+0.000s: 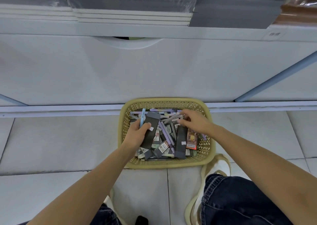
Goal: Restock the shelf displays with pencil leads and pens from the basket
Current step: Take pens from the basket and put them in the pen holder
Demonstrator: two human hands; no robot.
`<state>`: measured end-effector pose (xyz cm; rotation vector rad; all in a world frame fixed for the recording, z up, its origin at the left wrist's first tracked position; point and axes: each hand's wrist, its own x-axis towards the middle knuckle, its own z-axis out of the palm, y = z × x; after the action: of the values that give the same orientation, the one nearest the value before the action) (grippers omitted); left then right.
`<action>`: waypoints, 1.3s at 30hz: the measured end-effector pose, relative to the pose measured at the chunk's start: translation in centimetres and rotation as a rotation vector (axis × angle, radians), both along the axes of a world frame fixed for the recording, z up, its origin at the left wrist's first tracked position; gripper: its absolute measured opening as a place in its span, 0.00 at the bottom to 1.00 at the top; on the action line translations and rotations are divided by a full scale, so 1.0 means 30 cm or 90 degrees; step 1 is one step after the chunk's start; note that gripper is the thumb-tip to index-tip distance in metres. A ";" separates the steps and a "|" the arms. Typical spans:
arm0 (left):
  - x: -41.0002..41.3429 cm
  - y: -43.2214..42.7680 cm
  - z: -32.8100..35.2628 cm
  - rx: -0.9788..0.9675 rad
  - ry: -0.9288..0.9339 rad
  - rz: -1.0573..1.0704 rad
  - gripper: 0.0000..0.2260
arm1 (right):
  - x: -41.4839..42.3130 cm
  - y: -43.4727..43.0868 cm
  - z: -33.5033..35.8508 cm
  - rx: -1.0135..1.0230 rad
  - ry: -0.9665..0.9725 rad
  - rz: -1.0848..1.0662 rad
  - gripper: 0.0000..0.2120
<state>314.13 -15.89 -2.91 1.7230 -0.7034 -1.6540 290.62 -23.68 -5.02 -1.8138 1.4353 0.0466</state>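
Observation:
A yellow plastic basket (208,149) sits on the floor against the shelf base, filled with several pens and flat packs. My left hand (137,133) grips a long black pack (151,130) together with a light blue pen (142,117), both held over the basket's left side. My right hand (195,121) reaches into the back right of the basket, fingers pinched around grey and lilac pens (173,117). A second black pack (181,141) lies in the basket beside an orange-red pack (192,139).
The white shelf base (154,67) rises directly behind the basket, with stacked grey and white notebooks (133,7) on the shelf above. Pale floor tiles (60,142) surround the basket. My jeans and cream shoes (221,164) are just below it.

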 end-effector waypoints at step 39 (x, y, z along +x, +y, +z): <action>0.035 0.029 0.013 -0.104 0.110 -0.155 0.08 | 0.039 0.024 -0.003 0.099 0.188 0.125 0.27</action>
<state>315.17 -15.02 -2.51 1.4063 -0.9657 -1.8263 291.79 -22.97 -5.12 -1.8677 1.4017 0.5315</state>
